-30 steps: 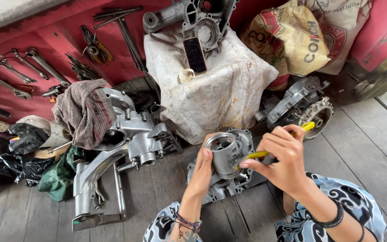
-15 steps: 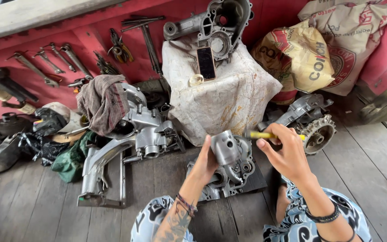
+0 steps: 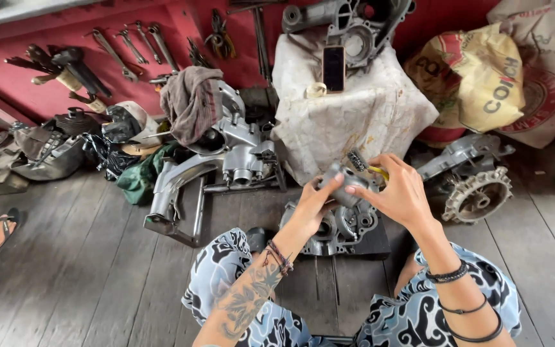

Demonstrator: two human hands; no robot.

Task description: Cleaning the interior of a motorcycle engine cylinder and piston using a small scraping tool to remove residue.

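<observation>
Metal engine part [image 3: 345,183] — gripped between both hands [image 3: 364,193].

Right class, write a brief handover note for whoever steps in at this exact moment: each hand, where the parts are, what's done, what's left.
Left hand: grips the small grey metal part, held up above the engine casing on the floor.
Right hand: holds a yellow-handled wire brush, bristles against the part.
Done: part is lifted and in hand.
Left: brushing appears under way; how clean it is cannot be told.
</observation>
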